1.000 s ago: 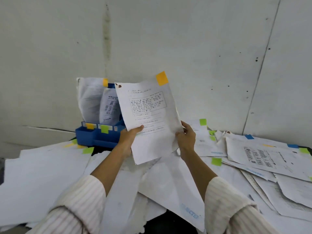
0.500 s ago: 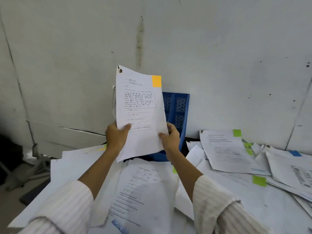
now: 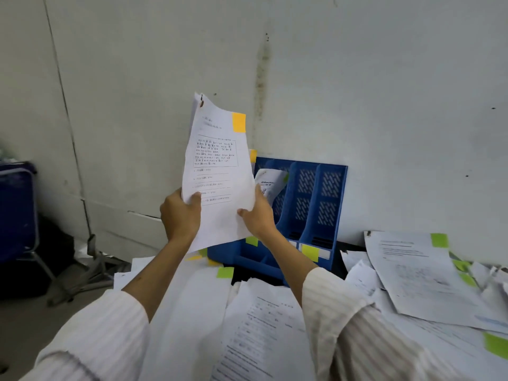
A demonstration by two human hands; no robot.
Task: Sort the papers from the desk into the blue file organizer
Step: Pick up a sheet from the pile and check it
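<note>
Head view: left hand (image 3: 180,215) and right hand (image 3: 258,213) each pinch a lower edge of a white printed sheet with orange sticky tab (image 3: 217,171), held upright above the paper-strewn desk (image 3: 275,325), in front of the blue slotted plastic file organizer (image 3: 305,213) standing against the wall.

right organizer slots (image 3: 319,204) open, papers (image 3: 423,281) crowding desk

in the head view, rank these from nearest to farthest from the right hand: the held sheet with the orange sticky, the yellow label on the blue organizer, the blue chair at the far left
1. Held sheet: pinched by the right hand at its lower right edge.
2. Yellow label: on the blue organizer front, just right of and below that hand.
3. Blue chair: far left edge, beyond the left hand.
</note>
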